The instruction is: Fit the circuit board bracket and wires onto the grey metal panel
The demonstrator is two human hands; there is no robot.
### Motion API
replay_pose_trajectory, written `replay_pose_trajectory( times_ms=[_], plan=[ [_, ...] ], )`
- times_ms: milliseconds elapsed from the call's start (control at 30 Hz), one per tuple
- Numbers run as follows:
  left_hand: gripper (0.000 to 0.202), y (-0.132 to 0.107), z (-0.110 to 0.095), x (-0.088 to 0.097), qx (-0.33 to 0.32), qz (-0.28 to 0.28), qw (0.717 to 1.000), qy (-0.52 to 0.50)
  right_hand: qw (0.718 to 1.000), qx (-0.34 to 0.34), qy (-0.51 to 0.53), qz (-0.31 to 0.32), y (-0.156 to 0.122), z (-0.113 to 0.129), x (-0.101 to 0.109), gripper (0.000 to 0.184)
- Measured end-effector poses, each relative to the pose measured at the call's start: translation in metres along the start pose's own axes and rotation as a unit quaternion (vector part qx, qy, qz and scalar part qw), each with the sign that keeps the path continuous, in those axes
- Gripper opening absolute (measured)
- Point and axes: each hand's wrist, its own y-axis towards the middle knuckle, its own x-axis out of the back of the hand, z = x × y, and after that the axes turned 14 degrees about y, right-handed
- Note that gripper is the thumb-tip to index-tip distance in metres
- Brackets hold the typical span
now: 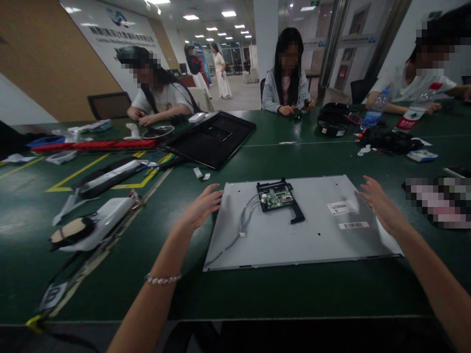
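Note:
A grey metal display panel (316, 235) lies face down on the green table (257, 289) in front of me. A small green circuit board (276, 197) in a black bracket sits near its far edge, with grey cables (246, 215) running off to the left. My left hand (203, 205) hovers at the panel's left edge, fingers stretched out and empty. At the panel's right edge my right hand (379, 203) is also spread, holding nothing.
A black monitor back cover (211, 137) lies further off to the left. Plastic stand parts (106, 179) and a red strip (95, 145) lie at the left. Water bottles (373, 113) and black gear (390, 141) stand at the right. Three people sit across the table.

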Motion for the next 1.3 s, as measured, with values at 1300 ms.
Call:
replay_pose_trajectory(
  times_ms=[1300],
  plan=[
    [0.12,0.026,-0.008,-0.101,-0.384,0.125,0.859,0.314,0.813,0.256,-0.489,0.185,0.006,-0.012,-0.059,0.055]
  ],
)
